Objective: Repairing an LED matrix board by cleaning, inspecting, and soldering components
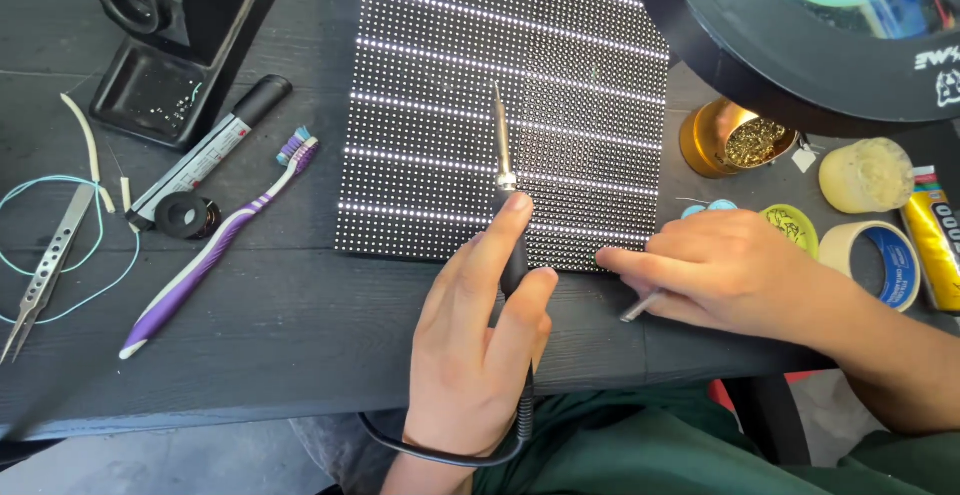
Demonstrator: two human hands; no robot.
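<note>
While our left hand (480,325) grips the black-handled soldering iron (503,170), its metal tip lies over the dotted LED panel (500,85) flat on the dark wooden table (280,325). Our right hand (725,265) is closed on thin metal tweezers (640,306) at the panel's near edge. Beyond it, a gold tin (712,137) holds brass wool.

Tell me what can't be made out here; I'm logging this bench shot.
Head view only:
- Thin metal tool in the right hand: mostly hidden by the fingers.
- Black round magnifier lamp: cut off by the top edge.
- Slim metal-tipped soldering iron in the left hand: whether its tip touches the lit LED panel is unclear.
</note>
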